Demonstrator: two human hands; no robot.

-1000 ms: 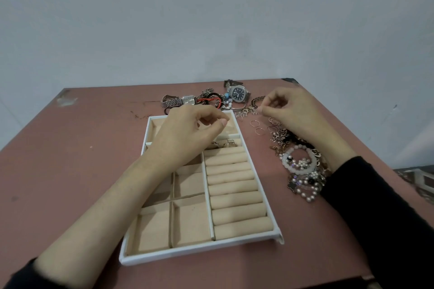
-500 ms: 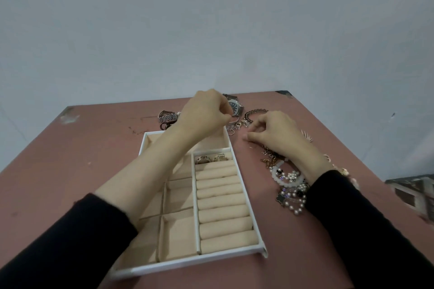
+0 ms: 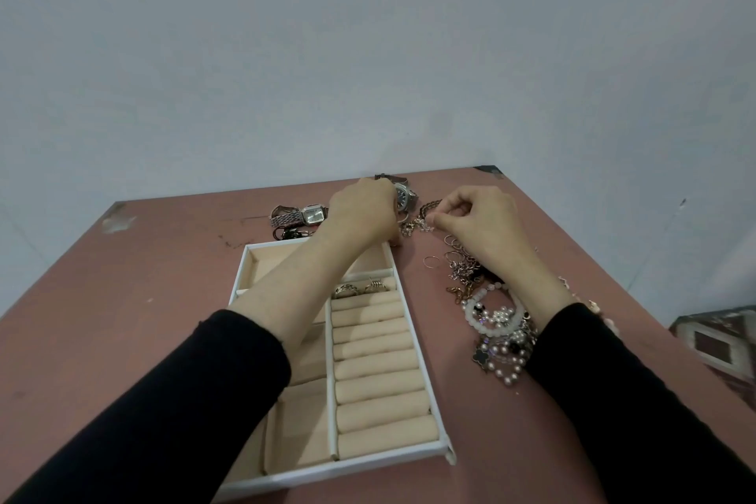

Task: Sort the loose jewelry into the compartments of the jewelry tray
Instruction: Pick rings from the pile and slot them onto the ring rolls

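1. Two rings [image 3: 360,287], maybe three, are the only pieces already sorted: they sit in the farthest slot of the ring rolls in the jewelry tray [image 3: 413,336]. The square compartments on its left side look empty where the left forearm does not cover them, and the long far compartment shows only bare lining.
2. Left of the hands, beyond the tray's far edge, a silver watch [image 3: 304,215] with a rectangular face lies on the table [image 3: 122,299], with a small dark tangle just beside it. These are not yet sorted.
3. The left hand [image 3: 362,213] reaches over the tray's far end and curls downward near a round dark-faced watch [image 3: 405,194]. Its fingertips are hidden, so I cannot tell whether it grips something.
4. Between the hands lies a thin chain [image 3: 417,223]. The right hand [image 3: 478,217] pinches narrowly with thumb and forefinger at the chain's end; it seems to hold it, but the piece is very small here.
5. To the right, most work remains: loose thin rings [image 3: 431,261], brown chain links and a pile of pearl bracelets [image 3: 497,323] lie on the table beside the tray, partly under the right forearm.
6. I judge the task is in its early part.
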